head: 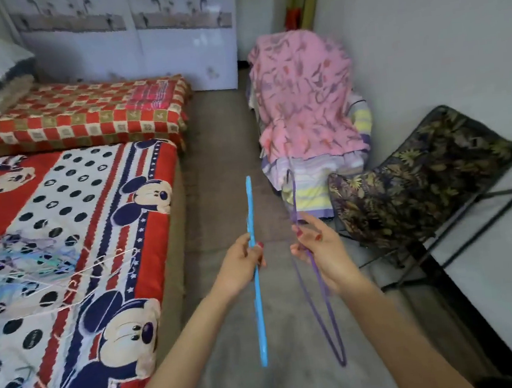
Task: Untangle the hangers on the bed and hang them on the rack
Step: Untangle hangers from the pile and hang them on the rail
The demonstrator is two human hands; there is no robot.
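Two hangers freed: left hand [244, 259] clamped on the blue hanger [257, 287], right hand [317, 247] closed around the purple hanger [318, 284], held apart over the floor. Remaining tangle [20, 263] sits on the bed [146, 235]. Next, probably hanging both; the rack isn't clearly in view.

Two thin hangers are shown, one of smooth blue plastic [258, 287], one purple [321, 300]. The bed [75, 242] is covered in woven printed cloth; the floor [222, 153] is matt.
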